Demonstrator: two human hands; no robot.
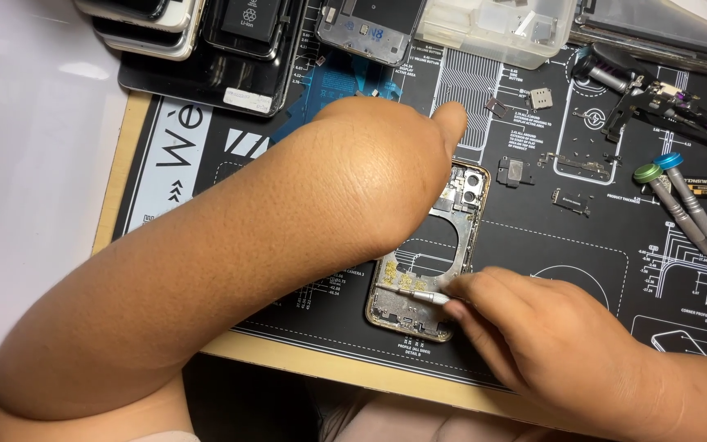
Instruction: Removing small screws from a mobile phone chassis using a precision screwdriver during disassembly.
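The gutted phone frame lies mid-mat on the bench, mostly stripped. The left hand presses it flat, grip hidden; the right hand pinches a screwdriver into its lower end, where parts remain.

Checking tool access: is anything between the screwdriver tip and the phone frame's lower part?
Nothing visible. The right hand holds the screwdriver, its tip already inside the phone frame. The left hand rests on the upper part, away from the tip.

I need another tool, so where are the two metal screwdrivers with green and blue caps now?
In the head view, the two metal screwdrivers lie side by side on the black repair mat, far right, beyond the right hand.
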